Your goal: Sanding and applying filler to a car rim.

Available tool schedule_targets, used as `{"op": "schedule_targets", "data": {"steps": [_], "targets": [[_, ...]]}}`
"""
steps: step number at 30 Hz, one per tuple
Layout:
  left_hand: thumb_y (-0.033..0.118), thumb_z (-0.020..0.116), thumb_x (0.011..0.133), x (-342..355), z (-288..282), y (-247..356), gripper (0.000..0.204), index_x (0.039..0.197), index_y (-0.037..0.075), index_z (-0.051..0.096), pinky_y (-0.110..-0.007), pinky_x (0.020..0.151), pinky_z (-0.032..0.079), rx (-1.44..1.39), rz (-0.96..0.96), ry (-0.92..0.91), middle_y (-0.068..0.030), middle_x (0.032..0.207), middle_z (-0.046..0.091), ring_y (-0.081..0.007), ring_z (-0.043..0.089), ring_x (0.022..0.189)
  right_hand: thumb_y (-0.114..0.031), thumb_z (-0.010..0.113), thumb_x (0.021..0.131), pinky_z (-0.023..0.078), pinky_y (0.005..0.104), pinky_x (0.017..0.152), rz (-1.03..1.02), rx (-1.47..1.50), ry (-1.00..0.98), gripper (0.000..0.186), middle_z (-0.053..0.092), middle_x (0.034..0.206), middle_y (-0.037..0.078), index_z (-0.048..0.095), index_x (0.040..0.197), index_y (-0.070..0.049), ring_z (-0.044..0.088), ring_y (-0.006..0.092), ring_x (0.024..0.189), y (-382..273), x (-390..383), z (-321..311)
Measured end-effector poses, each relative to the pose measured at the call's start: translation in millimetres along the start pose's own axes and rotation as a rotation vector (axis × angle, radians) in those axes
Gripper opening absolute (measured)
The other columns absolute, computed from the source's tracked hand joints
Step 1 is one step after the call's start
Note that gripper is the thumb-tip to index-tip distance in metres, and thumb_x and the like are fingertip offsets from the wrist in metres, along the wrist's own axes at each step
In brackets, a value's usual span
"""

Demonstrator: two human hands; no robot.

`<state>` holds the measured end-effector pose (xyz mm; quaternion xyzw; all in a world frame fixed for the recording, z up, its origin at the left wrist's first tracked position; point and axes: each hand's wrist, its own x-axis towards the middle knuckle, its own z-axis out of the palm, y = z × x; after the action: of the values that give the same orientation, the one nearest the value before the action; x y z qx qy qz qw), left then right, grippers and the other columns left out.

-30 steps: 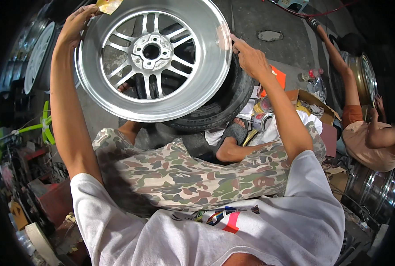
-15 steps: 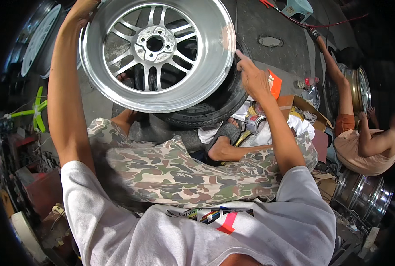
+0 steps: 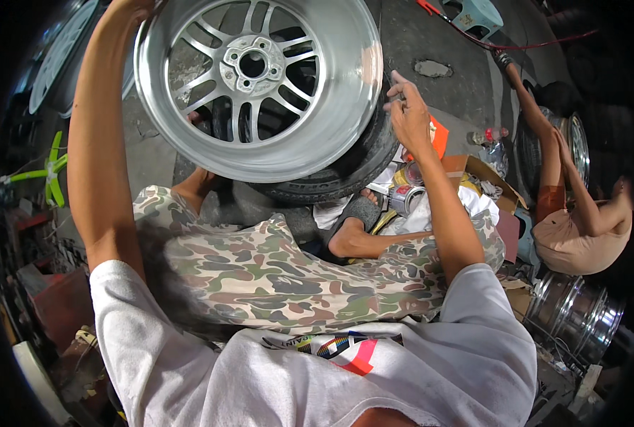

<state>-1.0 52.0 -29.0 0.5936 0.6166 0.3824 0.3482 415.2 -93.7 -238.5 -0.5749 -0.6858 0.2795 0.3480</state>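
Note:
A silver alloy wheel rim [image 3: 260,160] with paired spokes and a bolt-holed hub is tilted up in front of me, above a black tyre [image 3: 317,191]. At the top left, my left hand [image 3: 136,8] grips the rim's outer edge; its fingers are partly cut off by the picture's edge. On the rim's right inner wall is a dull, beige patch [image 3: 370,65]. Just right of that edge my right hand [image 3: 411,117] is raised, apart from the metal, its fingers loosely bent and spread with nothing in them.
Cans [image 3: 406,199], an orange packet [image 3: 438,136] and a cardboard box [image 3: 484,174] crowd my right side. Further right another person [image 3: 580,238] sits by a wheel [image 3: 579,149], with stacked rims [image 3: 577,317] behind. A green three-armed object [image 3: 52,171] stands left.
My right hand has drawn off the rim's edge, its pointing finger loosening. The rim has turned and shifted slightly right. The other person's arm has reached forward along the leg.

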Motion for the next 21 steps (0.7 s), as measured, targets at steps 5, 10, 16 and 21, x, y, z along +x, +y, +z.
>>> {"op": "schedule_targets", "data": {"steps": [5, 10, 16, 21], "targets": [[0.011, 0.066, 0.085, -17, 29, 43, 0.011, 0.09, 0.002, 0.07, -0.026, 0.063, 0.048, 0.027, 0.117, -0.128, -0.0064, 0.087, 0.069, -0.0128, 0.064, 0.083, -0.036, 0.066, 0.089, 0.034, 0.0465, 0.112, -0.274, -0.197, -0.084, 0.044, 0.042, 0.148, 0.024, 0.063, 0.118, -0.004, 0.042, 0.0403, 0.136, -43, -15, 19], [0.012, 0.065, 0.087, -38, 80, 72, 0.013, 0.092, 0.0, 0.069, -0.026, 0.071, 0.05, -0.115, 0.193, -0.182, -0.0076, 0.086, 0.069, -0.0133, 0.063, 0.08, -0.069, 0.069, 0.074, 0.03, 0.0532, 0.114, -0.189, -0.218, -0.435, 0.095, 0.012, 0.16, 0.027, 0.048, 0.141, -0.004, 0.029, 0.049, 0.14, -99, -86, 56], [0.01, 0.065, 0.09, -47, 109, 74, 0.01, 0.093, 0.001, 0.067, -0.023, 0.075, 0.048, -0.448, 0.303, -0.326, -0.0047, 0.088, 0.067, -0.0119, 0.061, 0.082, -0.049, 0.077, 0.075, 0.037, 0.0538, 0.108, -0.176, -0.209, -0.476, 0.091, 0.004, 0.16, 0.029, 0.041, 0.145, -0.004, 0.041, 0.0521, 0.13, -128, -112, 74], [0.001, 0.062, 0.09, -62, 79, 68, 0.013, 0.101, -0.001, 0.069, -0.026, 0.08, 0.051, -0.042, 0.66, -0.311, -0.0044, 0.096, 0.065, -0.0121, 0.062, 0.092, -0.009, 0.061, 0.088, 0.05, 0.0507, 0.092, -0.142, -0.158, -0.394, 0.063, 0.011, 0.156, 0.033, 0.038, 0.146, -0.006, 0.06, 0.0514, 0.103, -112, -123, 80]]}}
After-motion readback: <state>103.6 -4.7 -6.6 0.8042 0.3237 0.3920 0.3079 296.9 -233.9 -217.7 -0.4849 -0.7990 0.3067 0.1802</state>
